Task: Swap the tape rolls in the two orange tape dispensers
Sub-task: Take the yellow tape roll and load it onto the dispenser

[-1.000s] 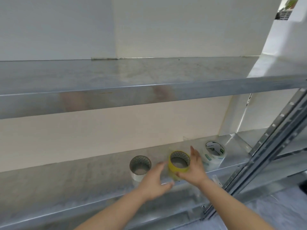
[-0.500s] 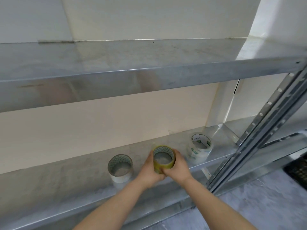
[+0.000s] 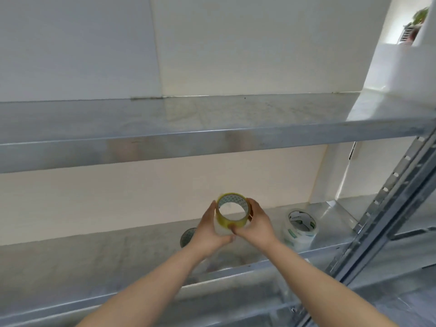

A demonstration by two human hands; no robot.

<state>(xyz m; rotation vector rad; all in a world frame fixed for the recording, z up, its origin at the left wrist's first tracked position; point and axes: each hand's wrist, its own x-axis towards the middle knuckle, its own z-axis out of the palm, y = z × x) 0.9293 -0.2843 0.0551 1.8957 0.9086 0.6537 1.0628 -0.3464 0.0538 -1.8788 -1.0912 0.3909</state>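
Observation:
A yellowish clear tape roll [image 3: 223, 223] is held up above the lower metal shelf [image 3: 94, 256], its open core facing me. My left hand [image 3: 208, 228] grips its left side and my right hand [image 3: 256, 224] grips its right side. Another roll [image 3: 186, 236] with a patterned core stands on the shelf behind my left hand, mostly hidden. A white roll with green print [image 3: 300, 226] stands on the shelf to the right. No orange tape dispenser is in view.
An upper metal shelf [image 3: 212, 128] spans the frame above the hands. A perforated steel upright [image 3: 387, 208] slants down at the right. A cream wall backs both shelves. Grey floor shows at the bottom right.
Both hands closed on the yellowish roll and lifted it off the lower shelf toward me. The roll now partly covers the patterned roll behind it.

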